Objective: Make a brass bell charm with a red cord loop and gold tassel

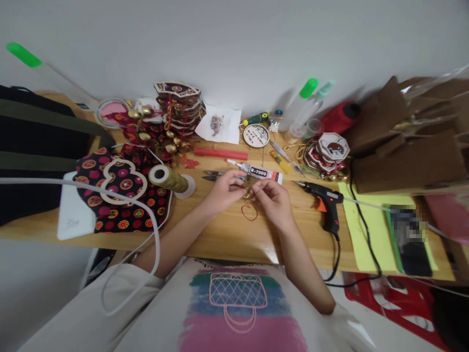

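Note:
Both hands meet over the middle of the wooden table. My left hand (227, 189) is closed, its thumb and fingers pinching what looks like a small gold bell (248, 193), partly covered by the fingers. Pinched fingertips of my right hand (274, 201) touch the other side of it, where a thin red cord (249, 218) comes out and hangs in a loop. Just behind the hands lies a tube of B-7000 glue (258, 172) with a white nozzle. Dark-tipped pliers (212, 175) rest beside my left hand, partly hidden.
A glue gun (322, 198) lies to the right, its cable running off the table's front edge. Left are a spool of olive thread (169, 179) and patterned fabric (141, 215). A white cable (156, 230) arcs over my left arm. Cardboard boxes (395, 168) stand right.

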The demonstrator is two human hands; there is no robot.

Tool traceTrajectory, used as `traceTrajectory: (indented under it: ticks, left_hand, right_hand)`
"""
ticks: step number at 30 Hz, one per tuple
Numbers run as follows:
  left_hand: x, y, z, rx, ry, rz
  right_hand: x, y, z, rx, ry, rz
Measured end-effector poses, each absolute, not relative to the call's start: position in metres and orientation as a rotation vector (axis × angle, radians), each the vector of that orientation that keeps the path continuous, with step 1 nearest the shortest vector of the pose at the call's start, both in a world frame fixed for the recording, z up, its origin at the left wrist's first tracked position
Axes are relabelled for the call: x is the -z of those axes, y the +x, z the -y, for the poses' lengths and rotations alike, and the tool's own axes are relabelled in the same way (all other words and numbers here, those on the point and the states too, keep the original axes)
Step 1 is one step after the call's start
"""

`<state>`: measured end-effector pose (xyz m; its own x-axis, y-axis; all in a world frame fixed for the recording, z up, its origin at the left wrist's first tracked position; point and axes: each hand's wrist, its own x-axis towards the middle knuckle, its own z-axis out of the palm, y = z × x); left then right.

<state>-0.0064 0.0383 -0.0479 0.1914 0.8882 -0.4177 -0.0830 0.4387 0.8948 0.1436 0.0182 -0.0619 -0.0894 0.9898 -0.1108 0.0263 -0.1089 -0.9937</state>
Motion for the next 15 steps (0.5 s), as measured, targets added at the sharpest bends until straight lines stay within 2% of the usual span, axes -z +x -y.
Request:
traceTrajectory:
  ticks: [9, 15]
  left_hand:
    - [0.0424, -0.0078, -0.0377, -0.767, 0.666, -1.167]
    - [0.0447, -0.0100, -0.0370, -0.719, 0.730, -1.072]
  right_hand:
    - [0.0582, 0.1439, -0.0168, -1.326, -1.246, 1.230]
    - [0.0570, 0.1428, -0.0165, -1.341, -1.237, 1.210]
